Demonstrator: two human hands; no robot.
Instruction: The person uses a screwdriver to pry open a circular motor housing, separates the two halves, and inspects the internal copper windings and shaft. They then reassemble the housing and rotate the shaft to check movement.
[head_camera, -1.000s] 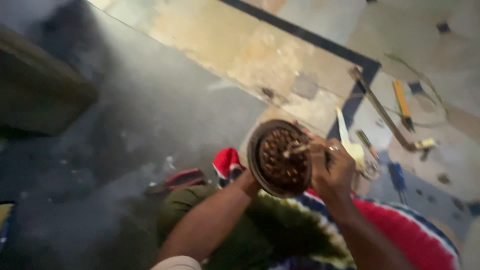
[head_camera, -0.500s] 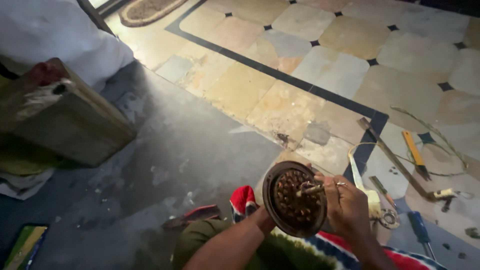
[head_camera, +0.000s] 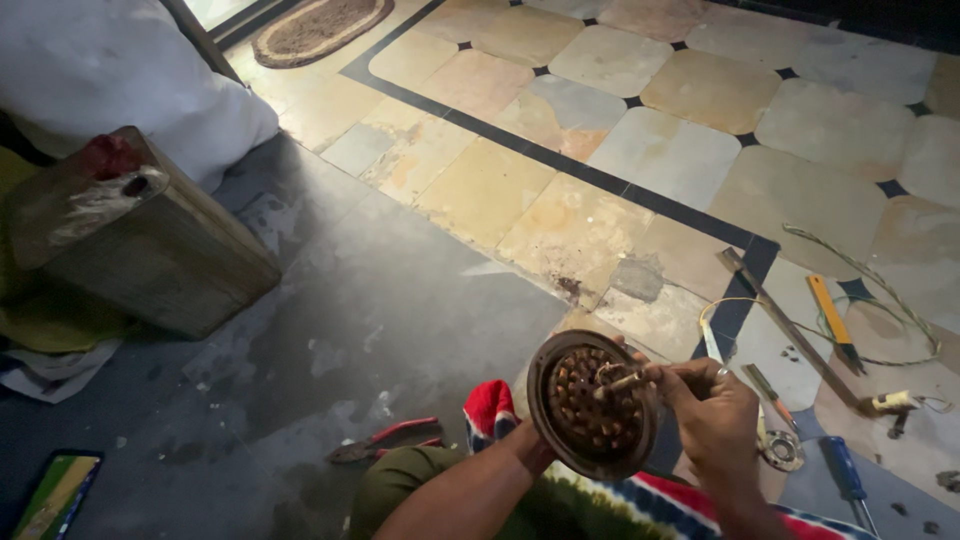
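Open passage: dark floor mat, bare at centre, between wooden block at far left and the hands. Obstacles, left: wooden block, white sack behind it; phone at the near corner. Near the left forearm: red-handled pliers. Right of the right hand: long metal strip, yellow-handled tool, blue-handled screwdriver, looped cord, crowded together. Tiled floor beyond lies open.

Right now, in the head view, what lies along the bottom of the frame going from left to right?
Green phone → red-handled pliers → round rusty disc held by the left hand → right hand with its fingers at the disc's face → blue-handled screwdriver.
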